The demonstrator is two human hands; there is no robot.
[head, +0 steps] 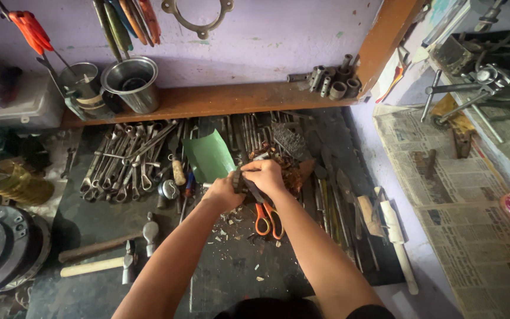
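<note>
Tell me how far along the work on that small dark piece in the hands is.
Done so far: pale chips and shavings litter the dark bench top under the hands, so some cutting or scraping seems done. In hand: the left hand and right hand both grip a small dark flat piece. Left: cannot tell; the orange-handled scissors lie unused below.

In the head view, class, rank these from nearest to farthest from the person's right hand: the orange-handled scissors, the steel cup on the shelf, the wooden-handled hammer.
1. Orange-handled scissors: just below the right hand, on the dark bench top.
2. Steel cup: up and to the left, on the wooden shelf.
3. Wooden-handled hammer: far lower left on the bench.
</note>
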